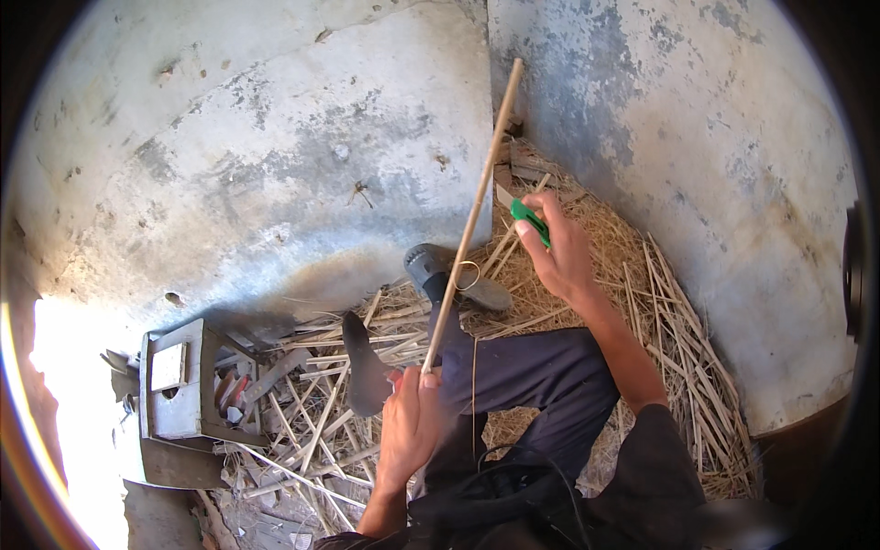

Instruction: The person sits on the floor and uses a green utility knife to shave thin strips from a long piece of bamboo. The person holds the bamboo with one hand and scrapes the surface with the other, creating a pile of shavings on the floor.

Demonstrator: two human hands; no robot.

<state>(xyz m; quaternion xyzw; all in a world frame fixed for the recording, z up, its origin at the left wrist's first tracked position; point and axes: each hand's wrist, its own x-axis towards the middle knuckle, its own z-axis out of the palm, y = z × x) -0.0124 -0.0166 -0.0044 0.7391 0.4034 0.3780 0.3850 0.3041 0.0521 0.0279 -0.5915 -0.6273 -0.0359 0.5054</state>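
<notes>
"Pale wood: one long stick [474, 215] slants upward from the left hand [412, 417], whose thumb and fingers pinch its lower end. What of the right hand [561, 252]?"

"Curled around a green knife [532, 223], its bared blade [504, 195] just beside the stick; whether they touch cannot be told."

"Which faults are possible?"

"Held at one end only, the stick may roll or bend under pressure; the blade could then skid toward the left hand or the trouser leg [550, 362]."

"And the limits of movement?"

"Left wall [275, 174] and right wall [724, 183] appear to meet near the stick's far tip, which might knock there. Well apart, lower left, stands a wooden box [188, 417]. Freest room: rightward of the knife, above the straw [623, 252]."
</notes>
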